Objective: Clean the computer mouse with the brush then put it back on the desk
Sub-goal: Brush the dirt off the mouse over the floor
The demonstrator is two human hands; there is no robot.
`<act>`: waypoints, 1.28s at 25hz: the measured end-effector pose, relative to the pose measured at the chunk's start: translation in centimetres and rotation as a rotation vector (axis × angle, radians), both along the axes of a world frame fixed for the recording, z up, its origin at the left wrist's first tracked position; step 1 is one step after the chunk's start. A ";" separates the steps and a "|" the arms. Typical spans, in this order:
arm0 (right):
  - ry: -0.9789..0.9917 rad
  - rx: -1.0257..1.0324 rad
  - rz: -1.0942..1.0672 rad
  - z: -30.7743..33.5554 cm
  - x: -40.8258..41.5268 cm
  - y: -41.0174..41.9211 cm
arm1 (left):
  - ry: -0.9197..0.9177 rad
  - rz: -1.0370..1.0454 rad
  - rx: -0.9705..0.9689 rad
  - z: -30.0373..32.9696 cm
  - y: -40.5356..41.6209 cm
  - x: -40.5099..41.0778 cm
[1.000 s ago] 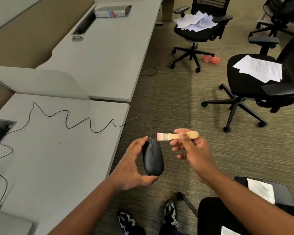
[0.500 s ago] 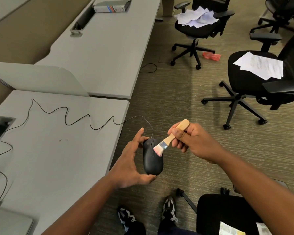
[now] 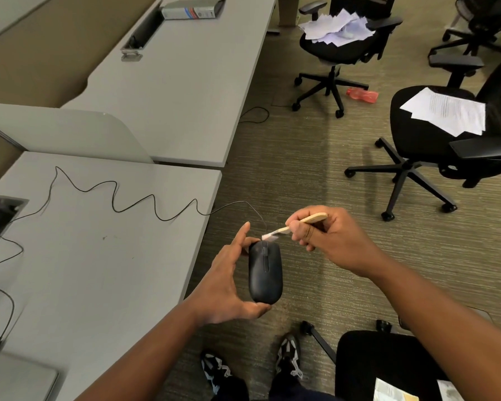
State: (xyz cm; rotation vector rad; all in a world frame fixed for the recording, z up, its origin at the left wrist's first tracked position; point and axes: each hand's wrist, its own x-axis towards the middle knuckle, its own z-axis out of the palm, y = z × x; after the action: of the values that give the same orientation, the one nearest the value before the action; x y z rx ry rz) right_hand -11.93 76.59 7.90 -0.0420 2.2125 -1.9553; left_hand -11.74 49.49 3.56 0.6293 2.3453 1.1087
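Two hands work over the carpet, just off the table (image 3: 99, 270) edge. The left hand (image 3: 224, 287) cradles the mouse (image 3: 265, 273) — thumb curled under its near end, fingers along its left side, index finger raised beside the front. The right hand (image 3: 327, 238) pinches the brush (image 3: 294, 225) by its flat wooden handle, fingers curled round it, bristles touching the front edge of the mouse near where the cable (image 3: 133, 204) leaves it.

By its look the mouse is light and rigid: a smooth, matte black plastic shell, rounded and elongated, with a narrow slot and wheel down the middle. That curved, smooth back could slip, so holding it by the two long sides or end to end, as now, seems the surest grip; pressing on the buttons or wheel is best avoided. The thin black cable trails in loose waves across the table and will tug a little if the mouse is pulled farther away — slack looks ample for now.

The brush seems very light, with a pale wood handle like a flat stick and short, soft, pinkish-white bristles that blur here. Soft bristles should bend into the wheel slot without scratching.

The table top is plain grey laminate, flat and hard, a fair place to set the mouse back down.
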 end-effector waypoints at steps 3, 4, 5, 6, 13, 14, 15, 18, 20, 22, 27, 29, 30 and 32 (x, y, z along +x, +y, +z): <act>-0.064 0.032 -0.011 -0.2 -0.1 0.1 | 0.010 0.007 0.000 -0.1 -0.1 -0.1; -0.073 0.053 -0.034 -0.3 -0.2 0.2 | 0.012 0.007 0.000 -0.1 -0.1 -0.1; -0.075 0.072 -0.054 -0.5 -0.2 0.3 | 0.012 0.006 -0.001 -0.1 -0.2 -0.1; -0.070 0.086 -0.070 -0.6 -0.2 0.4 | 0.008 0.005 -0.002 -0.2 -0.2 -0.1; -0.137 -0.081 -0.183 -0.7 -0.5 -0.5 | 0.013 -0.023 -0.022 0.2 0.1 0.1; -0.175 -0.106 -0.202 -0.9 -0.7 -0.7 | 0.017 -0.031 -0.029 0.3 0.1 0.2; -0.211 -0.115 -0.213 -1.0 -1.0 -0.7 | 0.025 -0.035 -0.034 0.4 0.2 0.3; -0.273 -0.074 -0.203 -1.4 -1.8 -0.7 | 0.047 -0.033 -0.039 0.4 0.1 0.4; -0.281 -0.047 -0.193 -1.6 -2.3 -0.8 | 0.050 -0.030 -0.043 0.6 0.1 0.5; -0.266 -0.020 -0.196 -1.8 -2.6 -1.1 | 0.059 -0.036 -0.048 0.8 0.1 0.7; -0.144 0.106 -0.311 -3.1 -2.5 -1.5 | 0.077 -0.047 -0.060 1.1 0.3 0.9; -0.140 0.041 -0.376 -2.5 -2.4 -1.1 | 0.072 -0.040 -0.067 1.2 0.2 0.9; -0.158 -0.003 -0.374 -2.0 -2.4 -0.9 | 0.070 -0.039 -0.067 1.2 0.2 0.9; -0.195 -0.021 -0.284 -1.0 -2.3 -0.6 | 0.061 -0.042 -0.069 1.3 0.2 0.9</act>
State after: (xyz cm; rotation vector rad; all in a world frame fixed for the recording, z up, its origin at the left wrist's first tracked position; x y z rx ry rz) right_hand -14.20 76.01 6.88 0.4638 2.1661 -2.0189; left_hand -10.84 49.66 4.88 0.6937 2.3995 0.9990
